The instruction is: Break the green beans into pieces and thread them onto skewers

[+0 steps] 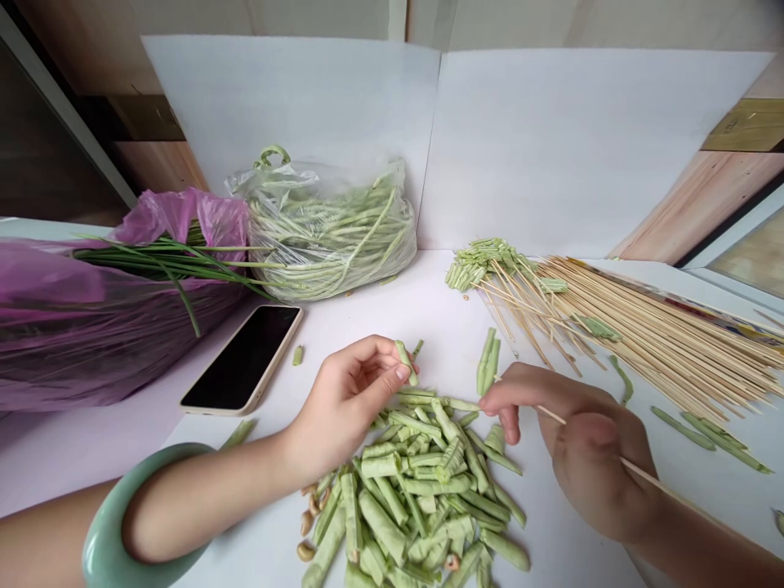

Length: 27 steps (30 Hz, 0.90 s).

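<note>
My left hand (336, 408), with a pale green bangle (107, 523) on its forearm, pinches a short cut piece of long bean (406, 363) between thumb and fingers. In my right hand (594, 465) is a thin bamboo skewer (551, 415), slanting down to the right past the wrist. Bean pieces (488, 363) stand crosswise at the skewer's far end, apart from the piece on the left. Below and between both hands lies a heap of cut long bean pieces (422, 490).
Behind are a clear bag of whole long beans (336, 237) and a purple bag (61, 327) with thin green stalks. A phone (242, 359) lies at left. Many skewers (661, 327) spread at right, beside bean-loaded ones (487, 265). White boards (551, 147) stand at the back.
</note>
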Each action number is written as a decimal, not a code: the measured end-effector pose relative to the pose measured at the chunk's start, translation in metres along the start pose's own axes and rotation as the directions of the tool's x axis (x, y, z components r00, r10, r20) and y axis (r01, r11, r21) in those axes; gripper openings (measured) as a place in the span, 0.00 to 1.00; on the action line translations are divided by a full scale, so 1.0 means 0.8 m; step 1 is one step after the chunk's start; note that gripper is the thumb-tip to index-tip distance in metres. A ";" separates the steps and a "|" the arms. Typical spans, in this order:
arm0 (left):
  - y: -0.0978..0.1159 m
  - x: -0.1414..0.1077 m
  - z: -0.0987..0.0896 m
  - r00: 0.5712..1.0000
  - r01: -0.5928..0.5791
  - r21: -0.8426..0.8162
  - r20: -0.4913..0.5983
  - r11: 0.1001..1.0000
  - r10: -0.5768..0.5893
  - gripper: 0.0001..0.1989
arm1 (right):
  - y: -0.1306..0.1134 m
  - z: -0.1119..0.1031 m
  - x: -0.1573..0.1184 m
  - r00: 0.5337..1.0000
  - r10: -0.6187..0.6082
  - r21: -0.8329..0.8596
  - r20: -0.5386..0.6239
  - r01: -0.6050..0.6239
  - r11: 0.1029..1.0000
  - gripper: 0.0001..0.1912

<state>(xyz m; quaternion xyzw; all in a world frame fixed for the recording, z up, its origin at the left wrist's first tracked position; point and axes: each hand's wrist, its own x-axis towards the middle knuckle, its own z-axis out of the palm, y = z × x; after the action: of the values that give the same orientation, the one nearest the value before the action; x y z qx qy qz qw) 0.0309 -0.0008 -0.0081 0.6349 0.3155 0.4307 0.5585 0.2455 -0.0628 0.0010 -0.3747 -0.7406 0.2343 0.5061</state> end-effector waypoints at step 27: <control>0.007 -0.001 0.008 0.990 0.115 -0.258 0.112 0.959 -0.089 0.09 | -0.005 0.002 -0.006 0.977 -0.095 0.078 0.192 0.081 0.994 0.09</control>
<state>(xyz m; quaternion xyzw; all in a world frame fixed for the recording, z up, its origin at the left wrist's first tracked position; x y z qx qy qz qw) 0.0356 -0.0050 -0.0026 0.5584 0.2597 0.4074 0.6744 0.2438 -0.0689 0.0006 -0.2989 -0.7938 0.2730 0.4538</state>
